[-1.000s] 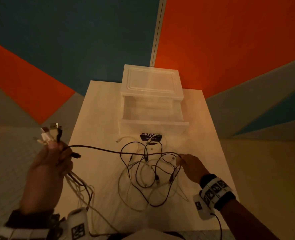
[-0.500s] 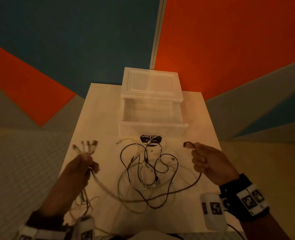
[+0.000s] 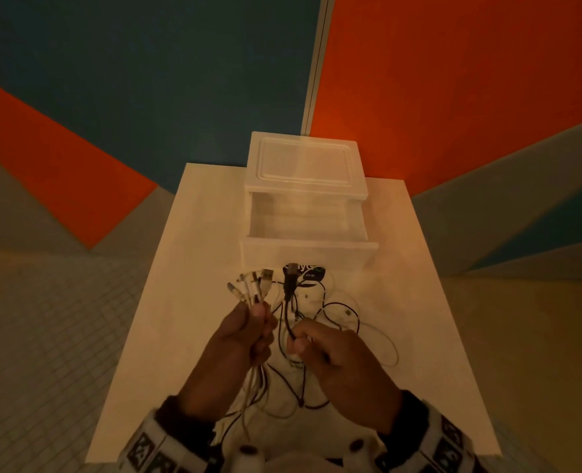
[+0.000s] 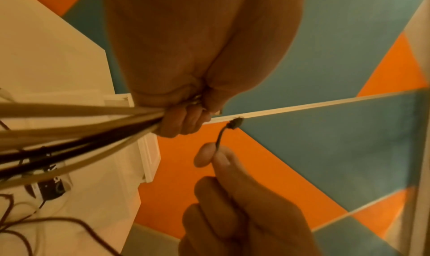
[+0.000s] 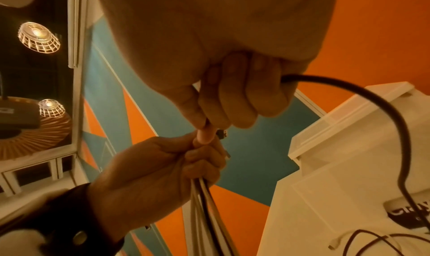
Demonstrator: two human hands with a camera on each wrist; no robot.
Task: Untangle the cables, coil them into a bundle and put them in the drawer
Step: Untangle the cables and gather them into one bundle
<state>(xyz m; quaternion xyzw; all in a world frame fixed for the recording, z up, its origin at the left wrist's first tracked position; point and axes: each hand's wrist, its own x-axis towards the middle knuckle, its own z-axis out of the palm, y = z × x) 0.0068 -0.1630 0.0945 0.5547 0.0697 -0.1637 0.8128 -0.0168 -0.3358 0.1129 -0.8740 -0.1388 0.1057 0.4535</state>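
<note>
My left hand (image 3: 261, 317) grips a bunch of white and black cable ends (image 3: 252, 285), whose plugs fan out above the fist. Right beside it, my right hand (image 3: 296, 340) pinches one black cable (image 3: 287, 302), its plug (image 3: 291, 275) pointing up. The remaining cables (image 3: 337, 315) lie tangled on the white table (image 3: 419, 302) under and behind both hands. Behind them, the translucent drawer (image 3: 308, 247) stands pulled open and looks empty. In the left wrist view the bunch (image 4: 81, 124) runs from my curled fingers (image 4: 184, 121). In the right wrist view the black cable (image 5: 372, 102) arcs from my fist.
The drawer unit (image 3: 305, 162) stands at the table's far edge against an orange and teal wall. A black label (image 3: 313, 272) lies on the table just before the drawer front. Tiled floor lies to the left of the table.
My right hand lifted a black cable end off the tangle and carried it left to my left hand. The left hand moved in from the table's left edge to the middle.
</note>
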